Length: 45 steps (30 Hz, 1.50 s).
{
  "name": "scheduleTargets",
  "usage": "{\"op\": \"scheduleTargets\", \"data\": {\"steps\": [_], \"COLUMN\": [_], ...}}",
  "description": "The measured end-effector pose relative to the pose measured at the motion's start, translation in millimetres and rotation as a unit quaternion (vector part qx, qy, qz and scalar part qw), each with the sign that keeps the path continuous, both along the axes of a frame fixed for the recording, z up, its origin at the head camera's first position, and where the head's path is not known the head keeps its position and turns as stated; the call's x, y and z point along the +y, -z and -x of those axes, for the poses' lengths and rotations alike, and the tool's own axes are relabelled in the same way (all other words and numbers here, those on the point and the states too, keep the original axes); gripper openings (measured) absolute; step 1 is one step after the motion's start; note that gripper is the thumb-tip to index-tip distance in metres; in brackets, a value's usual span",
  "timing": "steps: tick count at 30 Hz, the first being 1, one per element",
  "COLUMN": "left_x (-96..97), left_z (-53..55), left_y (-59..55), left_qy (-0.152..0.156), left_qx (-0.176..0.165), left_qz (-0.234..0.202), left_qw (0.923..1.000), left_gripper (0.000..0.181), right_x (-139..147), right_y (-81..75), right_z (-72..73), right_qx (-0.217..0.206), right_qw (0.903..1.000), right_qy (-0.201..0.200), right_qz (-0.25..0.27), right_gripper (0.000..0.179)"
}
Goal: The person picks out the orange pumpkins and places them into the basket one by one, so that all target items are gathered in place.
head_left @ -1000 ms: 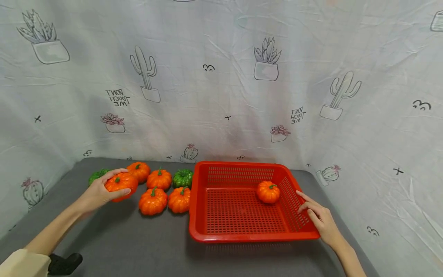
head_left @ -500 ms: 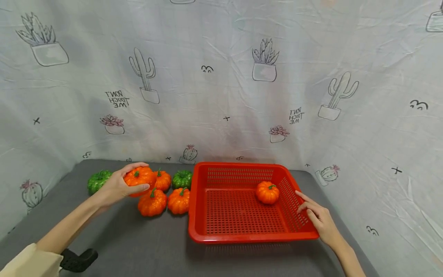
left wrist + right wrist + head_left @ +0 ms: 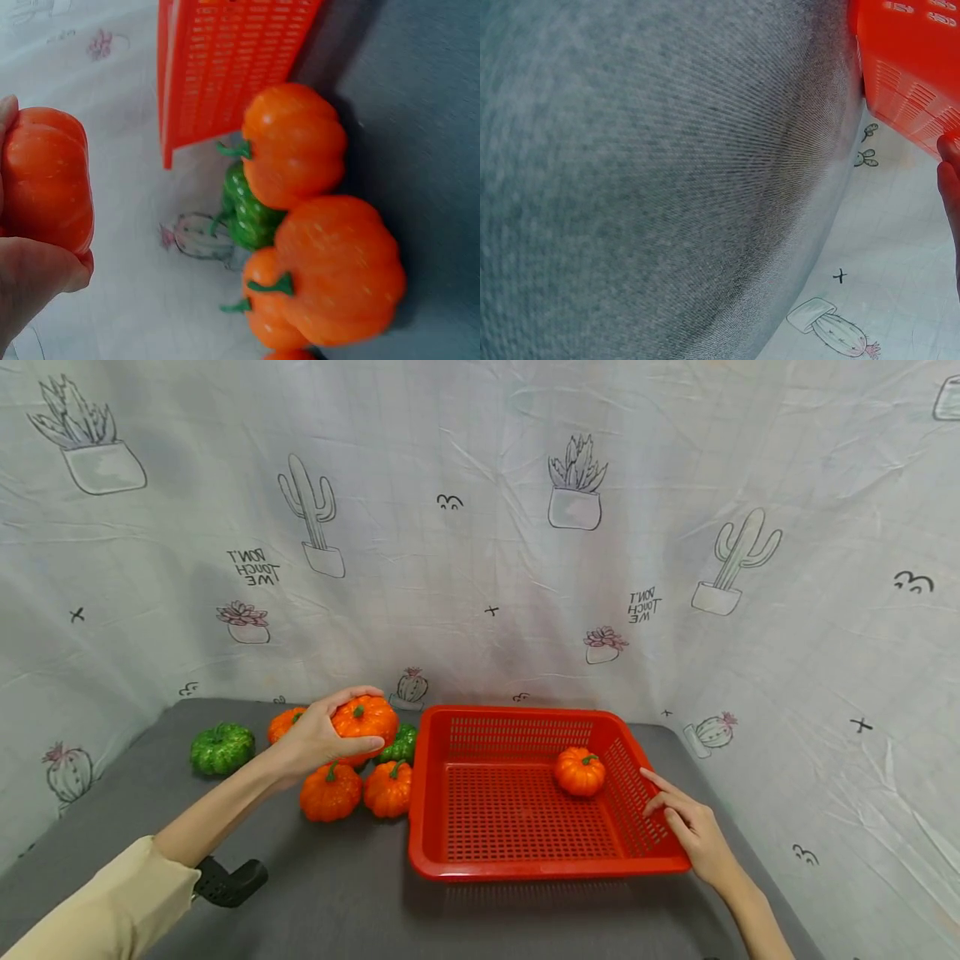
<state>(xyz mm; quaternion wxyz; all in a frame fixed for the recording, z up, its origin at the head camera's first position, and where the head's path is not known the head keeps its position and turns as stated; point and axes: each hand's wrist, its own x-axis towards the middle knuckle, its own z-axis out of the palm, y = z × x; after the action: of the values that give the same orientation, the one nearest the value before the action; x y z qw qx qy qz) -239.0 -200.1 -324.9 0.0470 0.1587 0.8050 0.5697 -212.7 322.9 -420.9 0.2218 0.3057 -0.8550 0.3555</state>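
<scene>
My left hand (image 3: 315, 739) grips an orange toy pumpkin (image 3: 365, 720) between thumb and fingers, raised over the row of pumpkins left of the red plastic basket (image 3: 525, 867). In the left wrist view the held pumpkin (image 3: 49, 180) shows at the left edge, above the thumb. My right hand (image 3: 697, 839) holds the basket's right rim, its index finger extended along the edge and other fingers bent over the wall. Another orange pumpkin (image 3: 580, 772) sits inside the basket, towards its right side.
Two orange pumpkins (image 3: 331, 792) stand in front, left of the basket. Behind them are a partly covered green pumpkin (image 3: 401, 745) and an orange pumpkin (image 3: 285, 723). Another green pumpkin (image 3: 222, 748) lies farther left. A printed cloth (image 3: 487, 568) hangs behind the grey table (image 3: 330, 893).
My left hand has carried the orange pumpkin rightward and slightly up, towards the basket, uncovering the far-left green pumpkin. My right hand and the basket stay in place.
</scene>
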Motion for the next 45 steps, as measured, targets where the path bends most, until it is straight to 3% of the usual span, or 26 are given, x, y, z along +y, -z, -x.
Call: {"op": "scheduleTargets", "data": {"steps": [12, 23, 31, 45], "left_x": [44.6, 88.0, 108.7, 151.5], "left_z": [22.6, 42.2, 53.9, 75.6], "left_y": [-9.2, -7.5, -8.2, -3.5], "left_qy": [0.043, 0.071, 0.071, 0.084], "left_qx": [0.017, 0.017, 0.001, 0.013], "left_qz": [-0.017, -0.044, -0.056, -0.079], "left_qw": [0.9988, 0.9964, 0.9959, 0.9933], "left_gripper": [0.063, 0.060, 0.059, 0.057], "right_x": [0.1, -0.1, -1.2, -1.7], "right_y": [0.3, 0.9, -0.2, -2.2], "right_z": [0.2, -1.4, -2.1, -1.1], "right_qx": [-0.003, 0.000, 0.001, -0.002], "right_qw": [1.0000, 1.0000, 1.0000, 1.0000], "right_qy": [0.004, 0.006, 0.008, 0.008], "right_qz": [-0.002, -0.001, -0.001, -0.001], "right_gripper": [0.029, 0.029, 0.028, 0.029]}}
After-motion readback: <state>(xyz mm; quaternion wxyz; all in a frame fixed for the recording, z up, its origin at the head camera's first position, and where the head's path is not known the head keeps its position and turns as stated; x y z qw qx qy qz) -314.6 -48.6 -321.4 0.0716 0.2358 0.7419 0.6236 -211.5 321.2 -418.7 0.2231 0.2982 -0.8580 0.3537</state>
